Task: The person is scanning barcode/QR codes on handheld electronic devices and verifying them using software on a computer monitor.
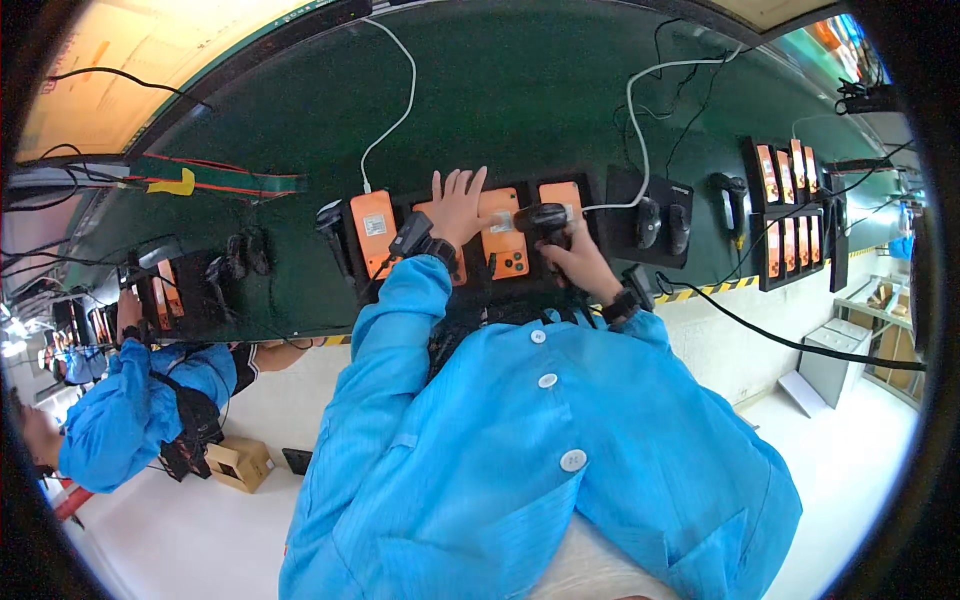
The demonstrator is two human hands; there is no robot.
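Left hand (457,210): spread, seemingly on orange phone (459,270) | right hand (582,262): gripping scanner (540,217)

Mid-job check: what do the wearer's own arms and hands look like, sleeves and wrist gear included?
The left hand and right hand are gloveless. Long bright-blue fabric sleeves cover both arms. Each wrist wears a black strap; a boxy black device sits at the left wrist, another dark one at the right.
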